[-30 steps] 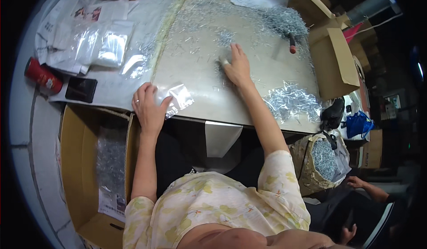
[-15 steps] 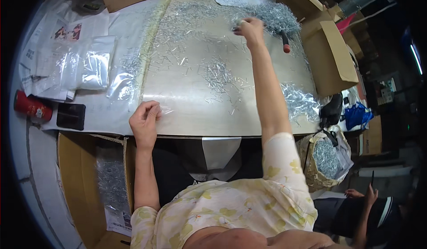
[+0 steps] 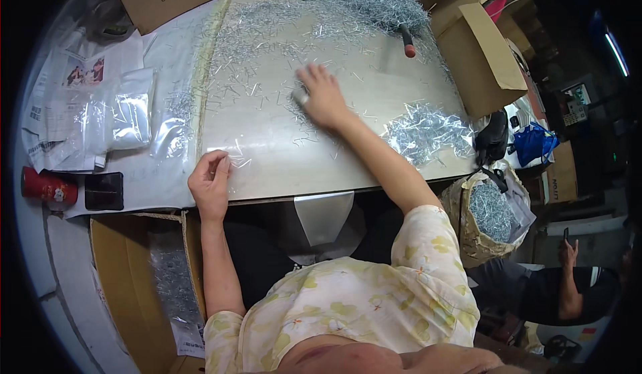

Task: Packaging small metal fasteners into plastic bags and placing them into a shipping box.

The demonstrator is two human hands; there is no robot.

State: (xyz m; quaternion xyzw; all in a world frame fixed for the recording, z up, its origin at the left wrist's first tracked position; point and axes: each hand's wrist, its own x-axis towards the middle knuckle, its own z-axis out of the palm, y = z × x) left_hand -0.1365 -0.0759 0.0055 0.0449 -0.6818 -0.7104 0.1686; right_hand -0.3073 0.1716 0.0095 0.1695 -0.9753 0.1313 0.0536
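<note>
The left hand (image 3: 210,183) pinches one bag (image 3: 239,155) of thin, glossy clear plastic near the table's front edge. The right hand (image 3: 323,100), fingers spread, is over slender metal pins (image 3: 314,32), too many for counting, scattered on the smooth tabletop (image 3: 267,170). Beyond is one bristly heap (image 3: 391,8), with one red-ended handle (image 3: 408,42) sticking out.

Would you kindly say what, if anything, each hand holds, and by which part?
The left hand pinches a small clear bag by its edge; whether the right hand holds anything cannot be told.
</note>
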